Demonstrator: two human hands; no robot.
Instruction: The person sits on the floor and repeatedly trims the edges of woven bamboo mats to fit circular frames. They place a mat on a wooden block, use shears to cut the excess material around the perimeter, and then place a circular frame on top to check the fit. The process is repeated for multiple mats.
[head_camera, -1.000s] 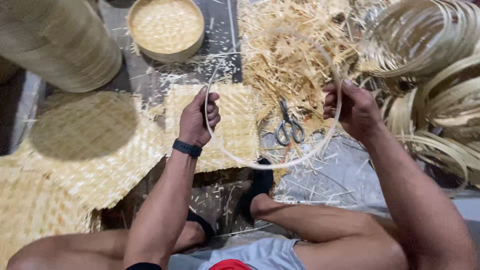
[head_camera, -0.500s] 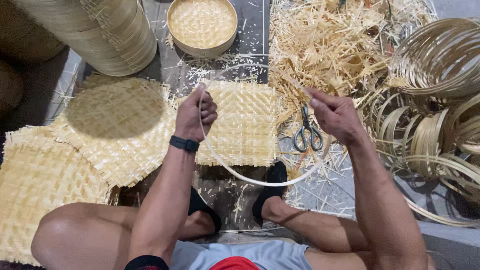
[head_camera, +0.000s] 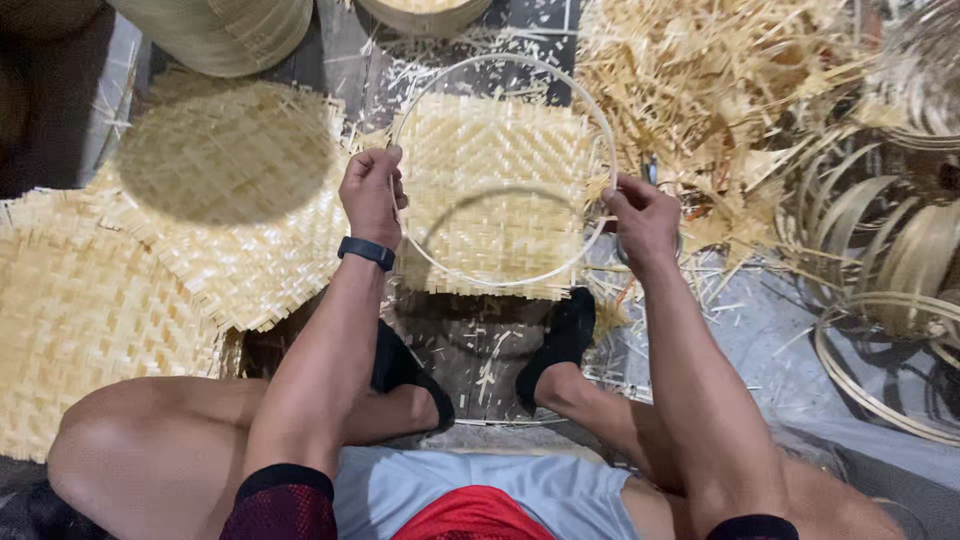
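Note:
I hold a thin round bamboo hoop (head_camera: 500, 62) flat in front of me, over a square woven bamboo mat (head_camera: 500, 170) that lies on the floor. My left hand (head_camera: 372, 195) grips the hoop's left side; a dark band sits on that wrist. My right hand (head_camera: 645, 222) grips the hoop's right side. The hoop casts a curved shadow on the mat. My feet in dark socks rest just below the mat.
More woven mats (head_camera: 215, 190) lie overlapping at the left. Stacked round bamboo baskets (head_camera: 220, 30) stand at the top left. A heap of bamboo shavings (head_camera: 720, 90) lies at the top right, and loose bamboo rings (head_camera: 890, 300) are piled at the right.
The hoop has gone from hanging down between my hands to lying flat above the square mat. My hands have moved apart to its left and right sides. The scissors are now hidden.

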